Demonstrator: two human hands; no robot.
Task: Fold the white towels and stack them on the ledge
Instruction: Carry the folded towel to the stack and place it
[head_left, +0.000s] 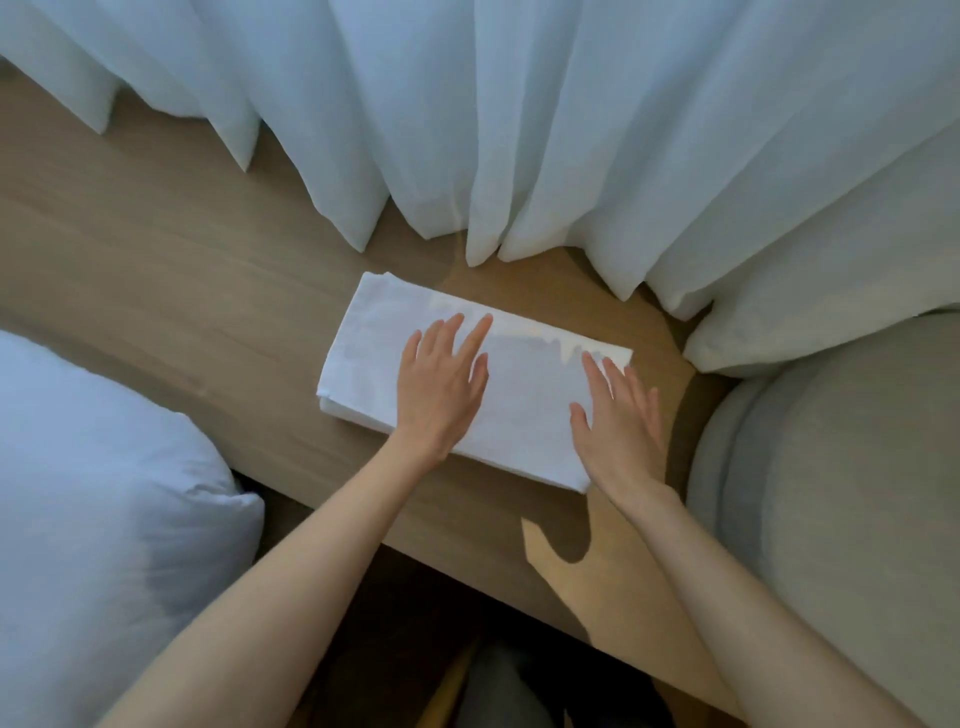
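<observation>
Your left hand (441, 384) lies flat on the middle of the folded towel (374, 358), fingers straight and a little spread, holding nothing; your right hand (618, 421) is just as flat and open over the towel's right end, its outer edge reaching past the cloth onto the wood, though whether that palm presses down or only hovers cannot be told from here. The towel sits as a long rectangle on the wooden ledge (156, 249), slanted across it, its far corner near the hem of the white curtain (519, 104) but not under it, with a white pillow (104, 493) well off to your left and a grey cushion (831, 493) close on your right. Layered edges show at the left end, so judge it as several thicknesses of soft, light cloth: it will not hold a shape by itself, it will sag if lifted from one point, and the layers may slide over each other on the smooth wood. It looks like the smoothing stage, with a further fold across the length or a squaring-up probably next. If you fold again, pinch both corners of one short end through all the layers and carry them over together; if you shift it, slide flat palms under the two ends rather than dragging the top layer
</observation>
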